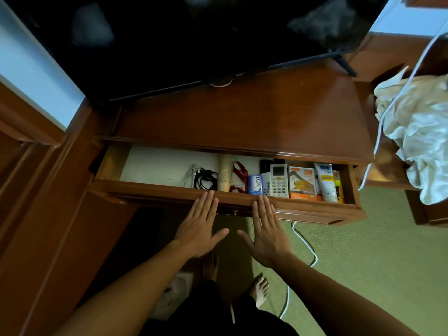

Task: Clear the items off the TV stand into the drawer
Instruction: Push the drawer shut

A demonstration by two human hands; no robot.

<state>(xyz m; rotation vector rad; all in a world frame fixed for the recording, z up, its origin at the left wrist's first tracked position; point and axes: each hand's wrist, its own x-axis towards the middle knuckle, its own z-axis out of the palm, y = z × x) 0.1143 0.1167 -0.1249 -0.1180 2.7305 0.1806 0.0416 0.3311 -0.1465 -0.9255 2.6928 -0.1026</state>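
Note:
The wooden TV stand point(242, 117) has a bare top below the dark TV point(181, 40). Its drawer point(150, 187) stands partly pulled out. Inside lie coiled cables point(203, 179), a tan cone-shaped item point(225, 174), a blue can point(255, 185), a white remote point(278, 180), an orange charger box point(303, 183) and a white tube point(326, 181). My left hand point(200, 226) and my right hand point(266, 231) are flat, fingers together, fingertips resting against the drawer's front edge. Neither holds anything.
A crumpled cream cloth point(417, 132) lies on a lower shelf at the right, with a white cable point(397, 98) over it. Another white cable point(305, 243) runs across the green carpet. My bare feet point(259, 289) are below. Wooden panelling stands at the left.

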